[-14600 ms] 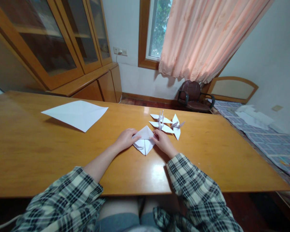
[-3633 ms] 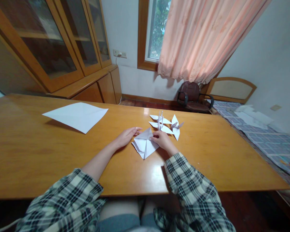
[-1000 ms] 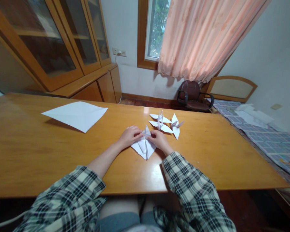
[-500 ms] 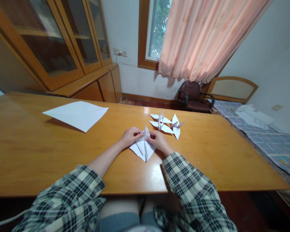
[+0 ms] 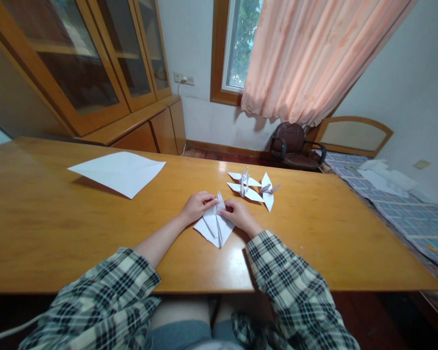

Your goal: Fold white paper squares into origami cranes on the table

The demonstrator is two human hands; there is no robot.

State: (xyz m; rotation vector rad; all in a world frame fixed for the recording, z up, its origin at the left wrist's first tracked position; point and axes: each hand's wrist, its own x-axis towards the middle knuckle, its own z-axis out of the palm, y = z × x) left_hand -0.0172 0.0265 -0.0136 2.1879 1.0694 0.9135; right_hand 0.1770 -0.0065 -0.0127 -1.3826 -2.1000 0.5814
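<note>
Pinching the far tip of the part-folded origami piece (image 5: 214, 225) with both hands: left hand (image 5: 198, 205) and right hand (image 5: 238, 214) drawn close together, fingertips closed on a small raised flap, nearly meeting across it. Lying otherwise flat on the worktop (image 5: 58, 233), about mid-width and nearer the front edge, lower point aimed back toward the body. Just beyond and slightly right, not touching: left paper crane (image 5: 245, 184) and right paper crane (image 5: 268, 191), both finished, side by side. Well apart to the far left: flat white sheet (image 5: 118, 170), one corner slightly lifted. Judging by looks: plain thin white paper, close to weightless, stiffer along the centre spine with its stacked layers, floppy out at the single-layer corners. Probably slick on the glossy varnished worktop, so liable to skate under a one-sided push; worth pinning with one hand while pressing with the other. Fragile at the tips: easy to crumple, dent or tear, and hard to un-crease once pressed. Best hold, by this read: on folded edges or the spine, thumb and forefinger pads, light pressure only; no squeezing across open flaps, no dragging by a single corner. Cannot tell how many layers sit under the raised flap.
</note>
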